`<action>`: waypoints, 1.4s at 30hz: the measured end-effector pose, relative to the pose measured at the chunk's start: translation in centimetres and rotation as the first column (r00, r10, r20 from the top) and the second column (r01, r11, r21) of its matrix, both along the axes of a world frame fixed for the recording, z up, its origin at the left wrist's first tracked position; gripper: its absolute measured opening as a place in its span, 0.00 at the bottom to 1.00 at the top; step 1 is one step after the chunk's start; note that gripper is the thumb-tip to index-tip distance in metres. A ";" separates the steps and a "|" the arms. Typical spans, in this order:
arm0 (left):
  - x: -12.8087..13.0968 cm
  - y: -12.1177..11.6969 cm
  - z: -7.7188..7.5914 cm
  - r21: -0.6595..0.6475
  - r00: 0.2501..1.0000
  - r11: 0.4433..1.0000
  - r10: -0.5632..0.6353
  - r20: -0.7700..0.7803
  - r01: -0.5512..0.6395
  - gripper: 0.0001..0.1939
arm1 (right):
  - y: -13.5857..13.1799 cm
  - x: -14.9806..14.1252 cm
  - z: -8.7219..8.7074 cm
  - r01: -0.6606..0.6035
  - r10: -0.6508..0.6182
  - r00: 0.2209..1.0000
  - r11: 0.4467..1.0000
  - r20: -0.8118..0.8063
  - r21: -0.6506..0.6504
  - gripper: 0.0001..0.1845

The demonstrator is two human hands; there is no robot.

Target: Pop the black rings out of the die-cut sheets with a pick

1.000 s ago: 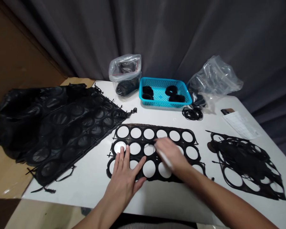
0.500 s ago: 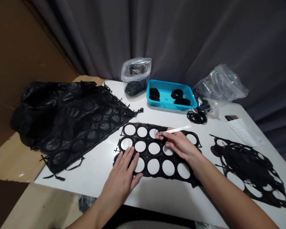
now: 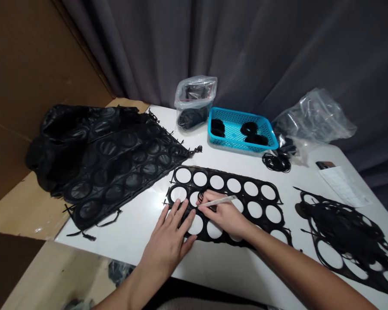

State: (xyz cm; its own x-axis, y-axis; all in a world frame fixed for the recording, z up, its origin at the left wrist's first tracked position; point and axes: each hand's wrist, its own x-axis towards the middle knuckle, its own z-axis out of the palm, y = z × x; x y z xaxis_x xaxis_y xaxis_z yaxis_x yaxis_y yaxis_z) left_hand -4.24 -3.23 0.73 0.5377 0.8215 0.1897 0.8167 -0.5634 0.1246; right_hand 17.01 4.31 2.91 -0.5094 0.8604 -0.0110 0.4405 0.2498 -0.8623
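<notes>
A black rubber sheet (image 3: 224, 206) with rows of round holes lies on the white table. My left hand (image 3: 173, 226) rests on its left part, palm down with fingers spread. Pinched in my right hand (image 3: 224, 213) is a slim whitish stick-like tool (image 3: 220, 201); its working tip is hidden by the fingers. A few thin black rings (image 3: 200, 196) show at those fingertips, over a hole in the middle row. Whether the fingers or the tool carry these rings, I cannot tell.
Left is a large pile of black perforated sheets (image 3: 116, 159). Behind stand a plastic bag (image 3: 195, 103) and a blue basket (image 3: 242, 144) of black rings. To the right are loose rings (image 3: 276, 162), another clear bag (image 3: 317, 116), a paper (image 3: 344, 185) and black sheet scrap (image 3: 345, 232).
My right hand has moved left and toward me, from the far row of holes to the middle row, near my left hand. The view has shifted slightly; my left hand stays on the sheet.
</notes>
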 end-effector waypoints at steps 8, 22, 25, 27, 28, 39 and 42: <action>0.2 -0.4 -0.4 0.000 0.999 0.999 0.044 0.024 -0.044 0.28 | -1.0 -0.4 -0.4 -0.190 0.146 0.976 0.933 0.159 0.305 0.10; 0.3 -1.1 0.1 0.001 0.985 0.988 0.154 0.082 -0.154 0.30 | 6.9 5.2 1.0 0.573 -0.605 0.779 0.793 -0.163 -0.205 0.18; -0.4 -1.2 0.0 0.027 0.986 0.991 0.127 0.112 -0.131 0.26 | 6.0 2.7 1.2 0.298 -0.556 0.751 0.766 -0.355 -0.570 0.22; -0.9 -1.3 0.0 0.029 0.990 0.995 0.096 0.107 -0.100 0.23 | 5.3 0.5 1.2 0.141 -0.545 0.728 0.712 -0.415 -0.688 0.23; -1.1 -1.4 0.0 0.023 0.991 0.996 0.085 0.102 -0.088 0.23 | 5.1 -0.5 1.3 0.079 -0.543 0.722 0.679 -0.428 -0.729 0.22; -4.6 1.7 2.3 -0.107 0.968 0.990 0.117 0.224 -0.095 0.18 | 3.5 2.8 3.4 0.011 -0.680 0.504 0.621 -0.532 -0.784 0.12; -5.3 5.1 2.8 -0.074 0.974 0.994 0.092 0.208 -0.078 0.19 | 2.4 6.9 3.4 0.155 -0.714 0.509 0.626 -0.481 -0.764 0.12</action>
